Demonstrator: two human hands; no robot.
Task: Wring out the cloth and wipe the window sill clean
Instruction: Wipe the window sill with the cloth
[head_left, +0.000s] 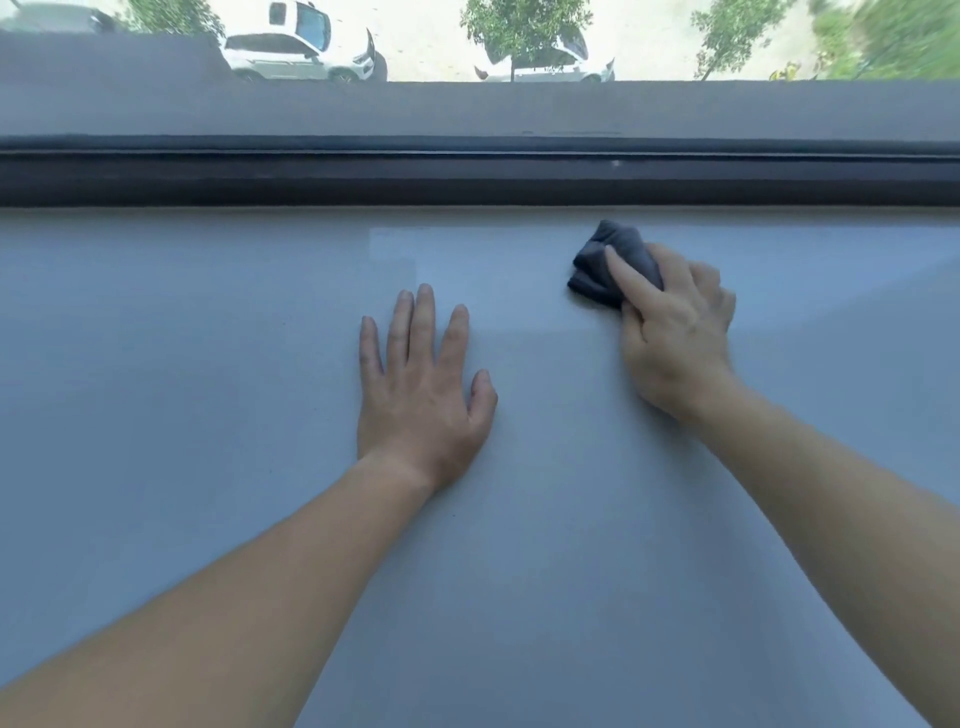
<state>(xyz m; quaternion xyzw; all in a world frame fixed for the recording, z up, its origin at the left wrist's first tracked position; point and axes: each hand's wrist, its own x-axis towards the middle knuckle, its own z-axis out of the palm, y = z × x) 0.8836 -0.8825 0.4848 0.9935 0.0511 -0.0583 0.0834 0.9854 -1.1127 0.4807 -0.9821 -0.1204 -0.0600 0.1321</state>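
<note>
Right hand (675, 332) grip clutching cloth (613, 265) near sill (208, 415) back edge; left hand (421, 384) spread flat.

Head view, close; looks forward and down over window sill (156, 364).

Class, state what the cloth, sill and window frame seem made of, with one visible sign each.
Cloth: soft dark grey fabric, bunched in folds. Sill: smooth pale surface, perhaps stone or laminate; light reflects off it. Window frame: dark, matt, possibly metal or plastic.
</note>
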